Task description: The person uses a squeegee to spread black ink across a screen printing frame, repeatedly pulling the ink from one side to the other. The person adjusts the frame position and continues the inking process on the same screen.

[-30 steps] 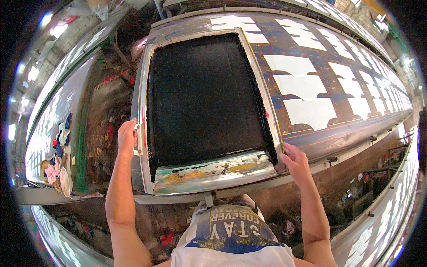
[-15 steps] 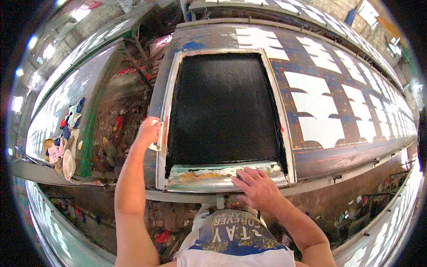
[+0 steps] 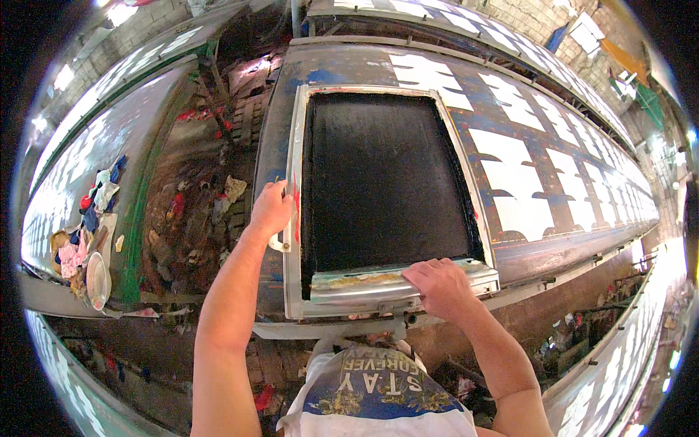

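A screen-printing frame with pale rims lies over the long table in front of me. Its mesh is coated with black ink. On the frame's left rim is a light-coloured handle, and my left hand is closed around it. A wide metal squeegee, smeared with pale and yellowish paint, lies across the near end, its right end over the right rim. My right hand grips its upper edge, right of the middle, fingers curled over. The thumb is hidden.
White cut fabric pieces lie in rows along the table to the right. Another long table stands at left, with crumpled cloths and a pale bowl at its near end. Debris covers the ground between the tables.
The frame and both hands sit further right in the picture, though the view has shifted too. Against the frame, the squeegee has slid right, baring black at its left end.
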### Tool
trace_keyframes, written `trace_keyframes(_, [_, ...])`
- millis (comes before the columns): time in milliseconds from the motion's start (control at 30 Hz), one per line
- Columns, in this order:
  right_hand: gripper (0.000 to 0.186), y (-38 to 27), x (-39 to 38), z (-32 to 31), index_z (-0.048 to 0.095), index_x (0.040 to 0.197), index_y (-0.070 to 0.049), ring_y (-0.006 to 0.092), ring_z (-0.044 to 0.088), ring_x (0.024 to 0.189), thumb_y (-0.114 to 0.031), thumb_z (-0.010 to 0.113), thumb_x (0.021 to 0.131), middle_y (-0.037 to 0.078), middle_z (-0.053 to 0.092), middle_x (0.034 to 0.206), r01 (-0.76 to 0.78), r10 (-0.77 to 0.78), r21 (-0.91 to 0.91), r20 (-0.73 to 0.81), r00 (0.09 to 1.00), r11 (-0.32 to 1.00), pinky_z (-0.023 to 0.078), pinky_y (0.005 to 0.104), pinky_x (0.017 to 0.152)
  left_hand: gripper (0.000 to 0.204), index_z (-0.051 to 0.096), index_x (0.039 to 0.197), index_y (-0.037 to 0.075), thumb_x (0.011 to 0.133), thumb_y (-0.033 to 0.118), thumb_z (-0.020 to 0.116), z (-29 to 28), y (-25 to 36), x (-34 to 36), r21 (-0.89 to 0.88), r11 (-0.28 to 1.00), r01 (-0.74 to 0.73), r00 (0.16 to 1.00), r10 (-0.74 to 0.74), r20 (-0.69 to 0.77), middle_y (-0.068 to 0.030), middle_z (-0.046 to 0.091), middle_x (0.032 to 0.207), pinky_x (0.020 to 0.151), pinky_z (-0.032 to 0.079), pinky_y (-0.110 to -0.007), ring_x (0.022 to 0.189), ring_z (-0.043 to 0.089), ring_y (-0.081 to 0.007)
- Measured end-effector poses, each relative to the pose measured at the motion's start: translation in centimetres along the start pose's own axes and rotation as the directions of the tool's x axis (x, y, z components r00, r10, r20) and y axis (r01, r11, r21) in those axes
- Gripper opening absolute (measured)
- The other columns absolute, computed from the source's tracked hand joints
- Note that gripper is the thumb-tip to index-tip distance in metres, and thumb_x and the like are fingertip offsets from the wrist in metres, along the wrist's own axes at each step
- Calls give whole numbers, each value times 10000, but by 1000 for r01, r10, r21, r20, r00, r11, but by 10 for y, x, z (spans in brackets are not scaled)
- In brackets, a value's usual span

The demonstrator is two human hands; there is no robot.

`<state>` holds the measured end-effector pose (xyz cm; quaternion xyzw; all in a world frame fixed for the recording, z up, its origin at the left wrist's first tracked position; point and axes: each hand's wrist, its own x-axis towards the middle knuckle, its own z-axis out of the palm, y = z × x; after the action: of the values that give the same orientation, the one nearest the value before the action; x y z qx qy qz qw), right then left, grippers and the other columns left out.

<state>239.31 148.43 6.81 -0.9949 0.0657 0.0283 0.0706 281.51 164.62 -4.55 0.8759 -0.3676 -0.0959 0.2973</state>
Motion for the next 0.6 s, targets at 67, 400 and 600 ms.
trace_keyframes(67, [436, -6, 5, -1, 745, 1280, -142, 298, 726, 1090, -167, 793, 848, 75, 751, 1146, -9, 9, -13, -34, 999, 1000, 568, 464, 963, 434, 665, 1448, 15, 1056, 198, 631, -2, 4, -1, 35, 999, 6, 1000, -6, -11, -246, 675, 1373, 1071, 561, -527, 1247, 689, -439])
trace_keyframes(400, [291, 64, 89, -52, 777, 1163, -137, 374, 765, 1037, -210, 837, 888, 145, 798, 1065, -179, 25, 208, 583, 812, 962, 579, 521, 931, 380, 725, 1395, 49, 1065, 173, 586, -11, 16, -6, 201, 973, -110, 993, 114, -8, -138, 701, 1402, 1081, 549, -517, 1301, 639, -398])
trace_keyframes(600, [300, 145, 188, -61, 749, 1089, -107, 414, 762, 1017, -247, 842, 841, 181, 791, 1017, -63, 2, 126, 431, 902, 990, 593, 531, 897, 389, 730, 1411, 95, 1055, 159, 585, -14, 25, -6, 255, 965, -65, 996, 47, 77, -106, 694, 1465, 1181, 466, -537, 1402, 581, -385])
